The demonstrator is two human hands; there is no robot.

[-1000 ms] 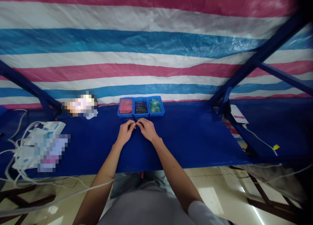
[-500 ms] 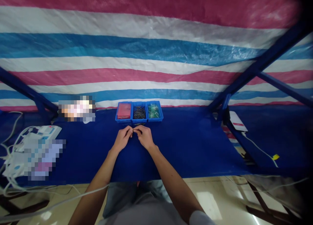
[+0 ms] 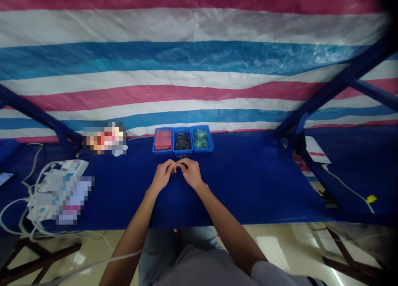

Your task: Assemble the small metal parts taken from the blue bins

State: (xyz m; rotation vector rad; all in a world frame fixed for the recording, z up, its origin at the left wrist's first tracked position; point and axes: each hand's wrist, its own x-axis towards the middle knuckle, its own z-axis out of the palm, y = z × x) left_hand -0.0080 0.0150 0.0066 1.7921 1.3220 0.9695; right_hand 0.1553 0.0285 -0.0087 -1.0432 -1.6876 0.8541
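My left hand and my right hand meet fingertip to fingertip over the blue table. The fingers of both are closed in a pinch; whatever lies between them is too small to make out. Just beyond them a few dark screws lie on the tabletop. Behind these stand three blue bins side by side: the left bin has flat red pieces, the middle one holds many dark screws, and the right one contains small clear-and-green plastic bags.
White power strips with tangled cables sit at the left, beside a blurred-out item. Another blurred object is at the back left. A white phone-like device with a cable lies at the right. Blue frame bars flank the striped sheet.
The whole view has shifted slightly, so the table and bins appear further right. My hands stay pinched together in front of the bins.
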